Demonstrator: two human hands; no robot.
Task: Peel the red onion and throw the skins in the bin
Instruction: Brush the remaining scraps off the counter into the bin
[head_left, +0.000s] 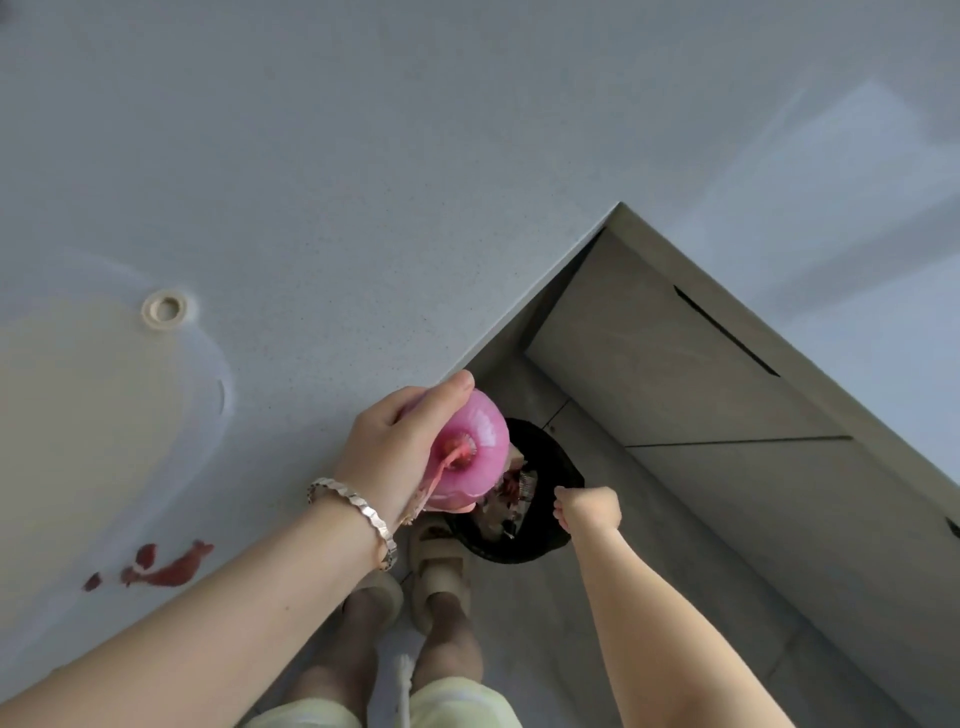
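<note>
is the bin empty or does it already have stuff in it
Not empty: the black bin on the floor shows reddish skins and shiny scraps inside, below the onion.

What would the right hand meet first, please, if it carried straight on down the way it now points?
Probably the black bin: the right hand hangs closed over its rim, pointing at the rubbish inside. Depth is unclear.

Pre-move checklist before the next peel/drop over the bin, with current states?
1. Red onion gripped in left hand: ok.
2. Onion above the open black bin on the floor: ok.
3. Right hand over the bin, closed: ok; whether it holds skin: cannot tell.
4. Loose skin strip hanging off the onion: not ok.
5. Skin scraps lying on the counter: not ok.
6. Room left in the bin: cannot tell.
</note>
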